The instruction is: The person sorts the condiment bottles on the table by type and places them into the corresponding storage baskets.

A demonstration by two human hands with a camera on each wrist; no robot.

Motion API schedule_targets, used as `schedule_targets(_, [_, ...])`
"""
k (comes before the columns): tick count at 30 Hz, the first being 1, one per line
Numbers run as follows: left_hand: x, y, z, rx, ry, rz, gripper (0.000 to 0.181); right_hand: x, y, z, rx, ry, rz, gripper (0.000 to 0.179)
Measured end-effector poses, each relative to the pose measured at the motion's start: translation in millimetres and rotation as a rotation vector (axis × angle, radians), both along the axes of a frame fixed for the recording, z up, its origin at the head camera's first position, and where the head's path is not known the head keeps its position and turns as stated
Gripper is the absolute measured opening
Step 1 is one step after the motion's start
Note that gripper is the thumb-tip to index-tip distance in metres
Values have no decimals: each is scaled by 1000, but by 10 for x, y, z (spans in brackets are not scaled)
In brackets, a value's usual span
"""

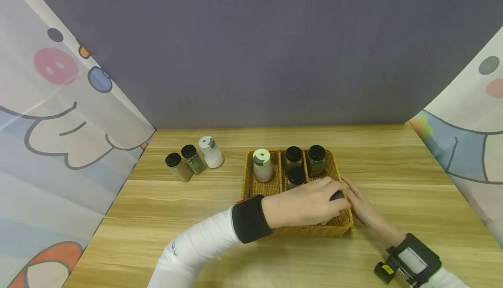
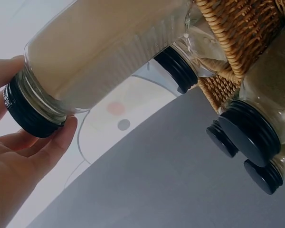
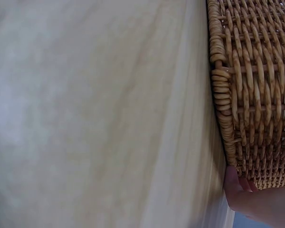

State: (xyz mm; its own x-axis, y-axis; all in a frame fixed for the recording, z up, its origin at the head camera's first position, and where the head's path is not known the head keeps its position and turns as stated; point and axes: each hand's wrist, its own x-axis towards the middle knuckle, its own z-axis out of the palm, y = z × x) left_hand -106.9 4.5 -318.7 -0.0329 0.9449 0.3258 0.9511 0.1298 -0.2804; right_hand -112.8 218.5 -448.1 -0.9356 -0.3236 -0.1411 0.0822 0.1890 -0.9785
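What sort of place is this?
Probably a small, purpose-made tabletop booth, though I can't be certain. A plain grey backdrop stands behind the wood-grain table, and cartoon-printed sheets close in both sides.

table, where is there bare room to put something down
The table is bare between the three loose jars and the left sleeve, and right of the right hand. In the basket, the middle and right compartments are crowded: jars, plus the left hand gripping another jar.
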Motion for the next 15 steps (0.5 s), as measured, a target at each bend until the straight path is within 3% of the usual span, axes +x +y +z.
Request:
schedule_targets(5, [1, 66, 16, -20, -19, -8, 22, 16, 13, 1, -22, 28, 35, 58])
schedule_targets(15, [6, 145, 10, -59, -86, -8, 24, 28, -17, 6, -60, 45, 27, 62])
